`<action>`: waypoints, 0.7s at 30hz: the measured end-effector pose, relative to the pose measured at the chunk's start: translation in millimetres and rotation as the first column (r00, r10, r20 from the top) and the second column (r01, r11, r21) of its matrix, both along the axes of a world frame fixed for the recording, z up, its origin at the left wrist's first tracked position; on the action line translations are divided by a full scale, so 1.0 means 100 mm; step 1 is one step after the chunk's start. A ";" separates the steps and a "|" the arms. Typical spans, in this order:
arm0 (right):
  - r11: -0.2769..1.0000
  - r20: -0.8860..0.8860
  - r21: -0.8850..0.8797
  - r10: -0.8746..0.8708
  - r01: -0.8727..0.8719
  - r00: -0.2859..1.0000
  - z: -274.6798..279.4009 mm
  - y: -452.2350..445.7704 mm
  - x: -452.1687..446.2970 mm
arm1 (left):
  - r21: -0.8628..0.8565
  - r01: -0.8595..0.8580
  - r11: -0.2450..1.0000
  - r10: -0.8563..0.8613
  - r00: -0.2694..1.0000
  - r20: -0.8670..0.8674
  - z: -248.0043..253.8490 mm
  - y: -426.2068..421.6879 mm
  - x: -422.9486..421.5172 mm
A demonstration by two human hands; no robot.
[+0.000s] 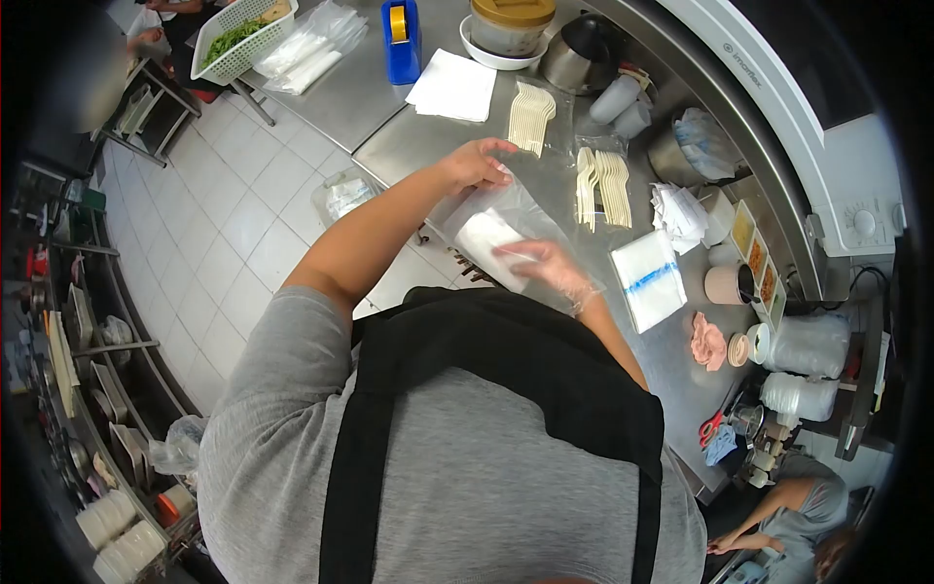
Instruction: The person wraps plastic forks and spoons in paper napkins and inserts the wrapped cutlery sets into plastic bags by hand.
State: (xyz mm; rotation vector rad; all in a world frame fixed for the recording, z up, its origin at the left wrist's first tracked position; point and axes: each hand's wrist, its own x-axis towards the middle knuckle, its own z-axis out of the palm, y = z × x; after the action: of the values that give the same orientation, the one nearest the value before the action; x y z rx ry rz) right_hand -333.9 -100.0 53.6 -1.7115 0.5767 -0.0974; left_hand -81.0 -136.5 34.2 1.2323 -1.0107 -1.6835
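Note:
My left hand (pixel 477 164) pinches the upper edge of a clear plastic bag (pixel 520 200) above the table's near edge. My right hand (pixel 553 269) reaches inside the bag, with clear film around its wrist. Its fingers are closed on a white folded bundle (pixel 486 234), which looks like napkins; part of it is hidden by the fingers and film. Just beyond the bag lie a fanned pack of cream plastic spoons (pixel 603 185) and another spoon pack (pixel 530 117). To the right of my right hand is a white packet with a blue stripe (pixel 649 282).
White sheets (pixel 452 86) and a blue tape dispenser (pixel 401 44) are on the steel table (pixel 448 131). A metal jug (pixel 579 63) and tubs line the back. Red scissors (pixel 712 428) lie right. Another person (pixel 793 516) is at lower right.

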 end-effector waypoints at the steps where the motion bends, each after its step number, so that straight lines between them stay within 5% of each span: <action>1: 1.000 -0.041 -0.017 0.008 -0.009 0.999 0.06 0.01 0.02 | -0.024 0.027 0.999 -0.027 1.000 0.010 0.01 0.00 0.03; 5: 0.993 -0.020 -0.111 0.046 -0.048 0.999 0.09 0.02 0.09 | -0.156 0.101 0.983 -0.094 0.994 0.050 0.08 0.01 0.09; 8: 0.915 -0.056 -0.400 0.025 -0.045 0.998 0.23 0.05 0.16 | -0.227 0.126 0.966 -0.116 0.992 0.057 0.14 0.03 0.09; 11: 0.901 -0.172 -0.433 -0.046 -0.033 0.984 0.25 0.11 0.27 | -0.273 0.077 0.959 -0.064 0.996 0.055 0.07 0.00 0.12; 14: 0.988 0.084 -0.155 0.036 -0.022 0.996 0.05 0.01 0.33 | -0.281 0.030 0.959 -0.036 0.999 -0.015 0.13 0.01 0.23; 17: 0.924 0.018 -0.382 -0.002 0.008 1.000 0.03 0.02 0.38 | -0.162 0.079 0.984 -0.070 0.995 0.066 0.17 0.09 0.39; 21: 0.940 0.009 -0.340 -0.009 0.012 1.000 0.06 0.04 0.49 | -0.097 0.207 0.974 -0.191 0.970 0.151 -0.03 0.13 0.57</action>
State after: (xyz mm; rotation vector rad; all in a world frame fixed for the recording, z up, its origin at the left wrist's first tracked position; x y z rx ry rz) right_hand -285.1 -95.8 59.9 -2.0428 0.5884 -0.2214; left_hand -24.4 -123.3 31.0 1.2225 -1.3358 -1.6819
